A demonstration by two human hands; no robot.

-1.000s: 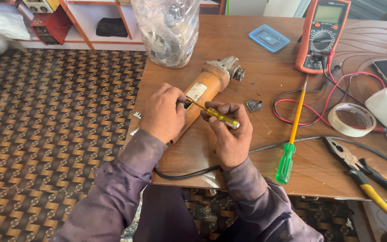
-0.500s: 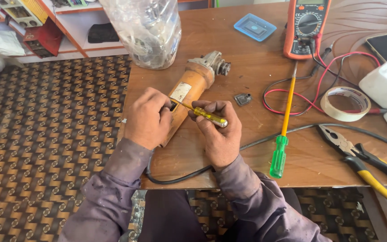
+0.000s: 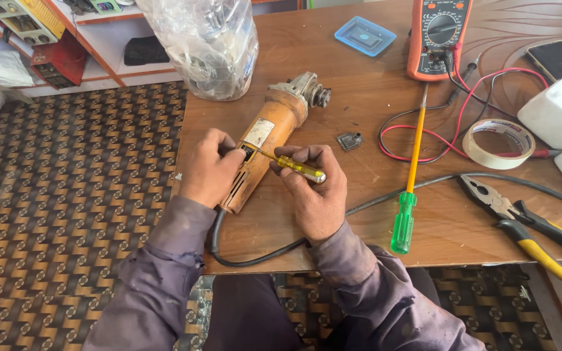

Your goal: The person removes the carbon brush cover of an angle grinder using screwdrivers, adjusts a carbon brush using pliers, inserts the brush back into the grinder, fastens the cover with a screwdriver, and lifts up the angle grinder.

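An orange angle grinder (image 3: 274,127) lies on the wooden table (image 3: 372,84), its metal head pointing away from me. My left hand (image 3: 208,168) grips the rear of its body. My right hand (image 3: 315,188) holds a small yellow-handled screwdriver (image 3: 297,167), whose tip touches a dark opening on the grinder's side near my left fingers. The grinder's black cord (image 3: 255,257) loops off the table's near edge.
A long screwdriver (image 3: 408,188) with a green handle lies to the right, beside pliers (image 3: 521,218), a tape roll (image 3: 497,143), a multimeter (image 3: 438,36) with red and black leads, a small dark part (image 3: 349,140), a blue tray (image 3: 364,36) and a plastic-wrapped object (image 3: 206,42).
Both hands stay on the grinder and small screwdriver. The view has shifted slightly; the hands' grip looks the same.
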